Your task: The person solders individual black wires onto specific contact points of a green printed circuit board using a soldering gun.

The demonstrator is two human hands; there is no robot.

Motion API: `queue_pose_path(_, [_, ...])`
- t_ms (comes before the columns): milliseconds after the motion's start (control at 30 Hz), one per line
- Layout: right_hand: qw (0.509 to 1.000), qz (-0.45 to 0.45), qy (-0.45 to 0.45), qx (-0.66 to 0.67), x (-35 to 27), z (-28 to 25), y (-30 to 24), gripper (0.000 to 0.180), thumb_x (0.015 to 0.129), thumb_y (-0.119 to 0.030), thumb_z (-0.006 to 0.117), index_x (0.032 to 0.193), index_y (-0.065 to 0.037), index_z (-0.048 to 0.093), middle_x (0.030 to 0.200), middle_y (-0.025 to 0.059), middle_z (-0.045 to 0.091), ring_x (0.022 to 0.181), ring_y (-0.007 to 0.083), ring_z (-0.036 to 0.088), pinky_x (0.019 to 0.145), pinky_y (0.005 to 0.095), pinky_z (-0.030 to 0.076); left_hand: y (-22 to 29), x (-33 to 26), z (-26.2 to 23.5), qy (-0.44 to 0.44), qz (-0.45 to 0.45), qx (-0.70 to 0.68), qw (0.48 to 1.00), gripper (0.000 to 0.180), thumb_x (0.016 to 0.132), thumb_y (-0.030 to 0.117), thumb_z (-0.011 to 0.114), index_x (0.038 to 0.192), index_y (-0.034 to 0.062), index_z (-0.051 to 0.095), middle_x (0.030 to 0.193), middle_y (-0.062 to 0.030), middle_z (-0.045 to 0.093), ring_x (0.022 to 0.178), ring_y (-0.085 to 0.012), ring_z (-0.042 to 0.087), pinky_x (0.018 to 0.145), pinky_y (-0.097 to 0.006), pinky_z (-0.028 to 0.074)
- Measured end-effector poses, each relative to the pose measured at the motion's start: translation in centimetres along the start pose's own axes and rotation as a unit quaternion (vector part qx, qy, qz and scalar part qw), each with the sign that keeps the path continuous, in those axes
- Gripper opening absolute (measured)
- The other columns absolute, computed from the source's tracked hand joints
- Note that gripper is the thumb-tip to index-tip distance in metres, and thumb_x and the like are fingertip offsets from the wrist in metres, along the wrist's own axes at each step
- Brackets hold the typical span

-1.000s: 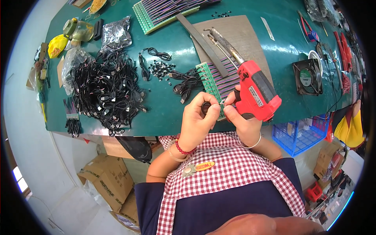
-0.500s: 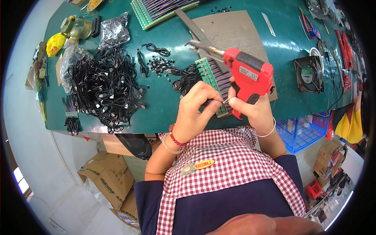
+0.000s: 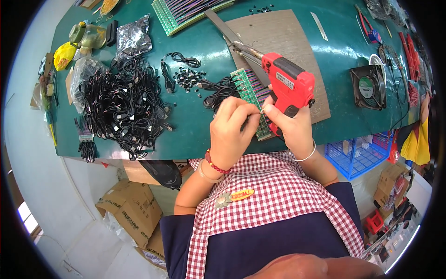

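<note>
My right hand (image 3: 290, 125) grips a red soldering gun (image 3: 288, 83) whose metal tip points up and left over a brown mat (image 3: 283, 37). My left hand (image 3: 230, 132) is pinched shut on a thin wire end just beside the right hand's fingers. Both hands hover over a green circuit board strip (image 3: 248, 90) with coloured wires, lying at the green table's (image 3: 204, 135) near edge.
A big heap of black cables (image 3: 123, 107) lies left of my hands, small black parts (image 3: 188, 79) beside it. A second green board rack (image 3: 186, 11) sits at the back. A black fan (image 3: 368, 87) and hand tools lie right. Cardboard boxes (image 3: 132, 209) and a blue crate (image 3: 355, 156) stand below.
The soldering gun has swung up and left over the mat. Both hands stayed close together above the board strip, shifting slightly left.
</note>
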State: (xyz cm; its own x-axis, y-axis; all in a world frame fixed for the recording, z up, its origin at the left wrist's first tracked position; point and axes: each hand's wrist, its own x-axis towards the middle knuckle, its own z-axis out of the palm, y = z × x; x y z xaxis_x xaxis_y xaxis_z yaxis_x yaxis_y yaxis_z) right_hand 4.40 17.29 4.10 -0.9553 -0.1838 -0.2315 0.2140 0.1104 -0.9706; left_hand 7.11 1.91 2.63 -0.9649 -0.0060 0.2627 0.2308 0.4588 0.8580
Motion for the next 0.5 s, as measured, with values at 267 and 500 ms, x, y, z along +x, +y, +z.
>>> queue_pose_path(267, [0.990,0.002,0.082,0.116,-2.9,-3.5,0.6,0.040,0.086,-0.011,0.061,0.120,0.004,0.048,0.074,0.0058,0.056,0.065,0.0135,0.054,0.060,0.0273,0.046,-3.6,1.5,0.6,0.073,-0.003,0.152,0.986,0.013,0.069,0.000,0.069,0.076,0.0045,0.060,0.096,-0.0057,0.056,0.080,-0.0214,0.055,0.061,-0.033,0.048])
queue_pose_path(500, [0.986,0.041,0.033,0.155,-6.2,-6.9,3.6,0.039,0.087,-0.018,0.059,0.115,0.008,0.052,0.064,0.0056,0.054,0.054,0.0121,0.052,0.051,0.0241,0.041,-3.8,2.0,1.4,0.070,-0.023,0.204,0.976,0.011,0.069,0.001,0.068,0.072,0.0043,0.057,0.099,-0.0061,0.057,0.082,-0.0239,0.055,0.060,-0.033,0.049])
